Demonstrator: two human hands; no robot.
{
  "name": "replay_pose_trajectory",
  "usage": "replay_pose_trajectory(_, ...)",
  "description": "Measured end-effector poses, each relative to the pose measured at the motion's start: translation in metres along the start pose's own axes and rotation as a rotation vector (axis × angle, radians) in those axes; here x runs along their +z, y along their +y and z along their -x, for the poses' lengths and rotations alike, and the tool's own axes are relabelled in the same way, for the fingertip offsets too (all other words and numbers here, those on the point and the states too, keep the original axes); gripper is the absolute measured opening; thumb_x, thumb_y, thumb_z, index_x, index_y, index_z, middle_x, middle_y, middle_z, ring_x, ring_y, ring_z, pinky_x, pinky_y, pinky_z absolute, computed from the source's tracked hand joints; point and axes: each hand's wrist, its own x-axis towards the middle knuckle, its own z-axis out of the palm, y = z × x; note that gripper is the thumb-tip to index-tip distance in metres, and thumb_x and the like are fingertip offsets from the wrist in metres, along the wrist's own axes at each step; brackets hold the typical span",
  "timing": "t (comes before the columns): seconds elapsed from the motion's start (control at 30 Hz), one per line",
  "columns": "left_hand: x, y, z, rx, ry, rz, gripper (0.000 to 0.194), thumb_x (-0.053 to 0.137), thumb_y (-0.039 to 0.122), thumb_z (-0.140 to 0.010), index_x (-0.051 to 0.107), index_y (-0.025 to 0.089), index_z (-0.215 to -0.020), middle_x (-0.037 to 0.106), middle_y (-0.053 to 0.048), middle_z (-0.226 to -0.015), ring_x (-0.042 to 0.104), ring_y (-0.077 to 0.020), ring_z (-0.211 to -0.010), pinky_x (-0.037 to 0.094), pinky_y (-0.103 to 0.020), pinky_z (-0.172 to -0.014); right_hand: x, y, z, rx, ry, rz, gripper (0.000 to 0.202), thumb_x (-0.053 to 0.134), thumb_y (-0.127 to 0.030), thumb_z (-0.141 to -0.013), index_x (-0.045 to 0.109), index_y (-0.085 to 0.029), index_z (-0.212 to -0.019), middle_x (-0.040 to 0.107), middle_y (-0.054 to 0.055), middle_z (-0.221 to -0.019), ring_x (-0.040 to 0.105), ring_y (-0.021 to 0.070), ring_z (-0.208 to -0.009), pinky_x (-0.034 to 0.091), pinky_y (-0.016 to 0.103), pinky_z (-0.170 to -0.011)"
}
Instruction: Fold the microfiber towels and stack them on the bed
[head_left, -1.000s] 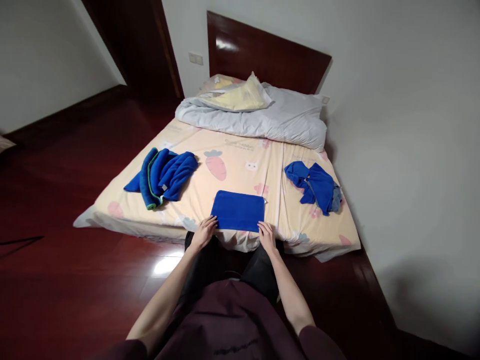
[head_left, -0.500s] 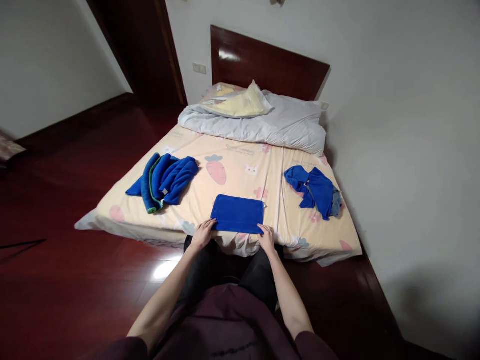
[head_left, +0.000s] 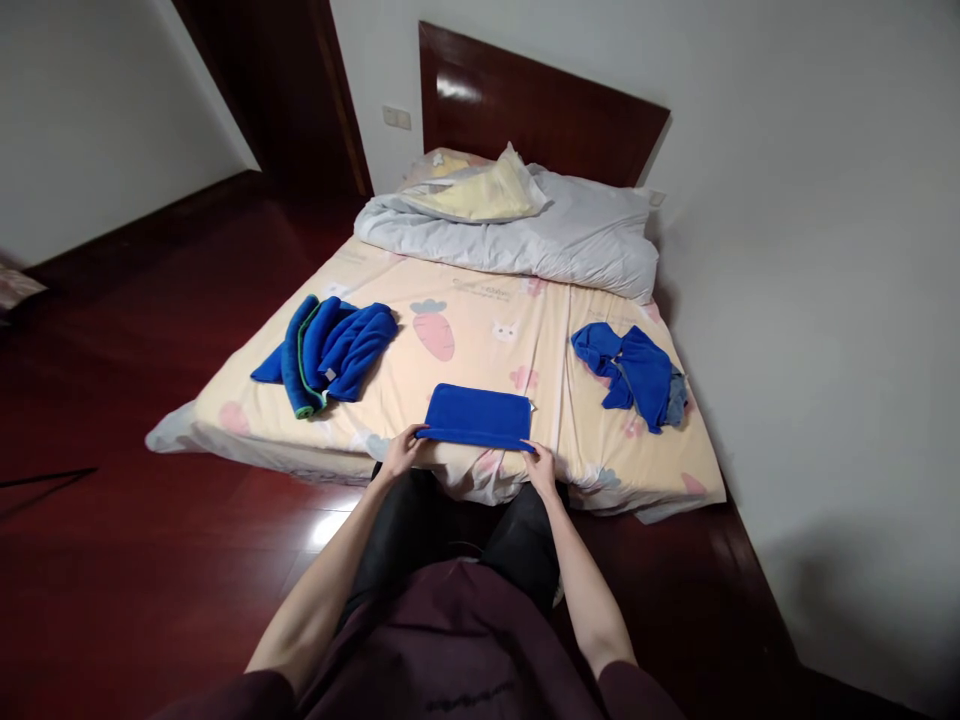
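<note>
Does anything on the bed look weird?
Nothing looks spilled. The blue cloth heap on the right is crumpled, unlike the neat blue rectangular cloth in front. Near the dark wooden headboard, yellow fabric lies askew on the bunched pale grey quilt.

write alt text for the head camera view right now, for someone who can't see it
Two hands hold the turned-up near edge of a blue cloth on a bed, between two piles of blue fabric.

Maroon top (head_left: 450, 640) (dark trousers (head_left: 401, 530), too)
</note>
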Motion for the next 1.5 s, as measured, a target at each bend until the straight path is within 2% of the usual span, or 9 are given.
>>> replay_pose_trajectory(0.13,0.004,-0.001,0.001,-0.096,0.028,0.086,0.048,0.057,0.055,-0.087,0.069,0.018,-0.115,0.076,-0.013,-0.12,0.071,-0.0297,-0.113,0.055,-0.045,-0.106,0.005,0.008,-0.002,0.093,0.067,0.052,0.048,0.053,-0.058,-0.091,0.072,-0.016,-0.102,0.077,0.013,-0.095,0.072,0.0248,-0.088,0.059,0.036,-0.083)
replay_pose_trajectory(0.27,0.008,-0.01,0.006,-0.08,0.052,0.101,0.054,0.053,0.062,-0.089,0.066,0.017,-0.116,0.076,-0.013,-0.116,0.071,-0.0288,-0.112,0.055,-0.043,-0.104,0.003,0.015,0.002,0.114,0.05,0.071,0.052,0.048,-0.068,-0.092,0.065,-0.019,-0.089,0.072,0.008,-0.082,0.067,0.0222,-0.079,0.055,0.031,-0.074)
replay_pose_trajectory(0.37,0.012,-0.013,0.005,-0.101,0.08,0.061,0.053,0.049,0.06,-0.091,0.066,0.016,-0.116,0.076,-0.014,-0.114,0.072,-0.0286,-0.108,0.055,-0.042,-0.102,0.002,0.017,0.002,0.115,0.035,0.075,0.05,0.048,-0.069,-0.092,0.063,-0.021,-0.087,0.071,0.008,-0.083,0.067,0.0223,-0.079,0.054,0.031,-0.076)
replay_pose_trajectory(0.53,0.016,-0.01,-0.005,-0.2,0.096,-0.11,0.04,0.046,0.051,-0.098,0.067,0.019,-0.111,0.078,-0.011,-0.104,0.074,-0.0273,-0.1,0.056,-0.039,-0.093,0.007,0.018,-0.001,0.12,0.052,0.121,0.049,0.043,-0.067,-0.094,0.063,-0.022,-0.09,0.071,0.009,-0.086,0.066,0.0236,-0.081,0.053,0.033,-0.078)
replay_pose_trajectory(0.67,0.014,-0.006,-0.007,-0.24,0.057,-0.247,0.035,0.043,0.046,-0.102,0.066,0.022,-0.114,0.079,-0.009,-0.097,0.076,-0.0278,-0.096,0.055,-0.036,-0.087,0.008,0.019,-0.003,0.117,0.044,0.166,0.047,0.042,-0.064,-0.096,0.064,-0.023,-0.09,0.07,0.008,-0.085,0.065,0.024,-0.08,0.052,0.033,-0.078)
replay_pose_trajectory(0.87,0.012,-0.003,-0.007,-0.255,0.006,-0.387,0.037,0.04,0.047,-0.105,0.065,0.023,-0.117,0.08,-0.012,-0.102,0.076,-0.031,-0.1,0.052,-0.036,-0.085,0.005,0.019,-0.004,0.112,0.032,0.219,0.049,0.042,-0.066,-0.097,0.065,-0.024,-0.086,0.068,0.007,-0.081,0.062,0.0233,-0.077,0.049,0.032,-0.076)
replay_pose_trajectory(1.23,0.016,-0.006,0.003,-0.151,0.069,-0.284,0.042,0.038,0.048,-0.104,0.065,0.019,-0.119,0.076,-0.009,-0.091,0.075,-0.0279,-0.09,0.053,-0.035,-0.084,0.002,0.02,-0.011,0.089,0.005,0.184,0.06,0.041,-0.077,-0.092,0.054,-0.025,-0.068,0.059,0.003,-0.065,0.054,0.0198,-0.066,0.045,0.029,-0.066)
replay_pose_trajectory(1.5,0.013,-0.007,0.005,-0.162,0.096,-0.181,0.036,0.052,0.047,-0.098,0.067,0.019,-0.115,0.078,-0.01,-0.094,0.075,-0.0273,-0.093,0.055,-0.037,-0.087,-0.001,0.009,-0.011,0.095,0.017,0.161,0.061,0.046,-0.079,-0.089,0.053,-0.024,-0.064,0.055,0.001,-0.058,0.052,0.0181,-0.062,0.045,0.027,-0.061)
